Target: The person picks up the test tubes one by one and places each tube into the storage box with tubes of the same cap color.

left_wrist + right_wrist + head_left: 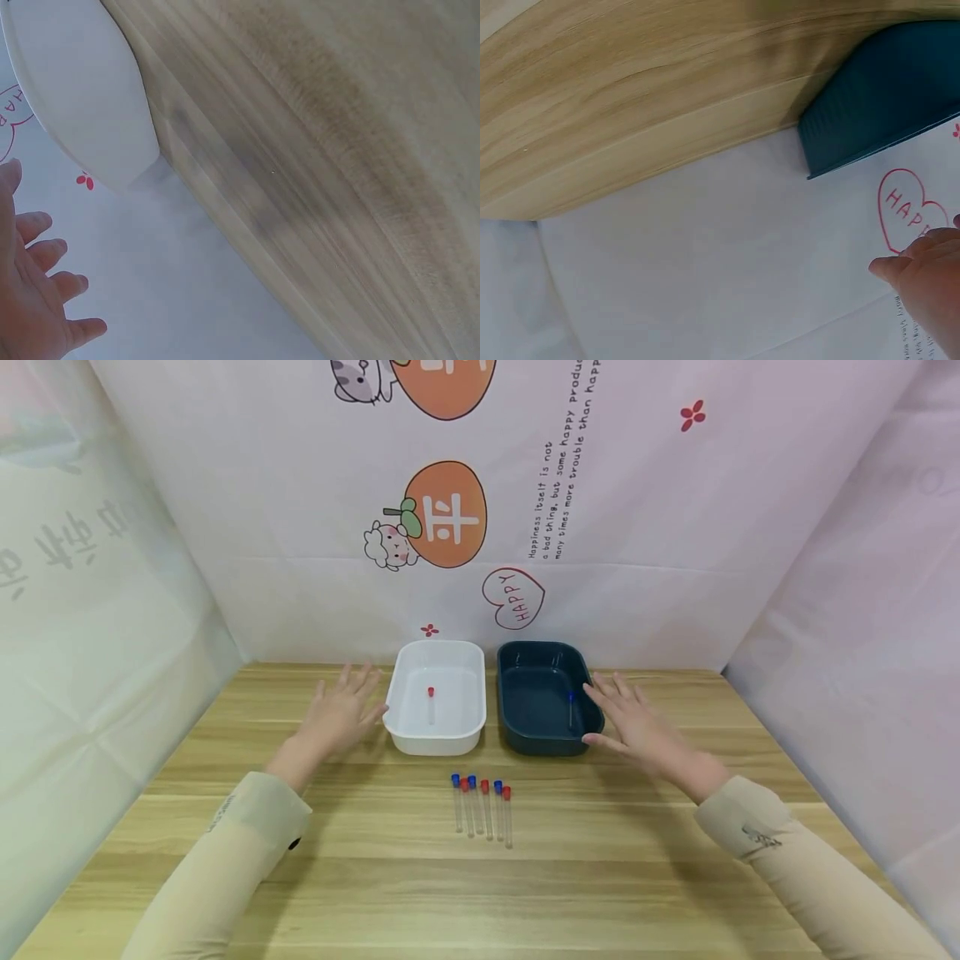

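A white tray (pixel 437 745) and a dark blue tray (pixel 551 746) stand side by side. My left hand (pixel 339 714), fingers spread, is at the white tray's left side; in the left wrist view the fingers (pixel 56 289) look relaxed. At the dark tray's right side is my right hand (pixel 637 722), its fingers also extended and holding nothing. Inside the white tray lies a red-capped tube (pixel 431 706); inside the dark one, a blue-capped tube (pixel 571 710). Several clear tubes (pixel 483 810) with red or blue caps lie in a row before the trays.
The wooden table (pixel 420 902) reaches back to a printed white cloth (pixel 637 527) hanging behind the trays. More pale cloth hangs at the left and right sides. A narrow gap separates the two trays.
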A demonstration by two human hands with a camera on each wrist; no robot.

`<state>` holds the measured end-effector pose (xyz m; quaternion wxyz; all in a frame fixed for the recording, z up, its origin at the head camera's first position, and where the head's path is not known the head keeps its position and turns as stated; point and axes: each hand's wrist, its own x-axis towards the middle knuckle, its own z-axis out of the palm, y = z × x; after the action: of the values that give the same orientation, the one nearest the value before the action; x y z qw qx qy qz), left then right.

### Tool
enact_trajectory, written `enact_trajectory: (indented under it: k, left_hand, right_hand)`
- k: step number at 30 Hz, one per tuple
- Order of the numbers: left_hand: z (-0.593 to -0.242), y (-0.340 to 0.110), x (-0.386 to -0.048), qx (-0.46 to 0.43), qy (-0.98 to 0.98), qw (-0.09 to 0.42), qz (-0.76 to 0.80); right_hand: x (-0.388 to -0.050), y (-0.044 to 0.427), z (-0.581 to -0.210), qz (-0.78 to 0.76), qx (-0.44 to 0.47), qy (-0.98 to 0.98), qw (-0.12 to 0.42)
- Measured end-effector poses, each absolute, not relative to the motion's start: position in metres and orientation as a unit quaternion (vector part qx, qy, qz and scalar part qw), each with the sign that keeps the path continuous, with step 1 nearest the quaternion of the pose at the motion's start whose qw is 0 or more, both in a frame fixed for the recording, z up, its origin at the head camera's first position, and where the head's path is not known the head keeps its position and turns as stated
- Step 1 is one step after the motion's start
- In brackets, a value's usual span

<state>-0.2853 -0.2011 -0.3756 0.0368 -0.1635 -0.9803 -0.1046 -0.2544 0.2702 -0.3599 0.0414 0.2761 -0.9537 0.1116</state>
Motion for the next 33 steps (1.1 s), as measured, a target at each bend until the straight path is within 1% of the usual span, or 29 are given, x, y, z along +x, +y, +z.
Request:
enact_trajectory:
  k: [8,18,25,33]
  left_hand:
    - [-0.377,-0.196,-0.28,-0.168,-0.979,0.035,-0.111]
    - [-0.382,-0.187,-0.277,-0.15,-0.981,0.043,-0.118]
    - [-0.386,-0.182,-0.278,-0.154,-0.979,0.048,-0.124]
    - [-0.388,-0.182,-0.277,-0.164,-0.977,0.041,-0.131]
  right_hand:
    - [-0.241,0.255,-0.361,0.122,0.308,-0.943,0.037]
    - [-0.225,0.234,-0.366,0.121,0.379,-0.915,0.071]
    - [-0.214,0.221,-0.368,0.142,0.399,-0.904,0.061]
    - [-0.206,0.211,-0.374,0.165,0.421,-0.889,0.067]
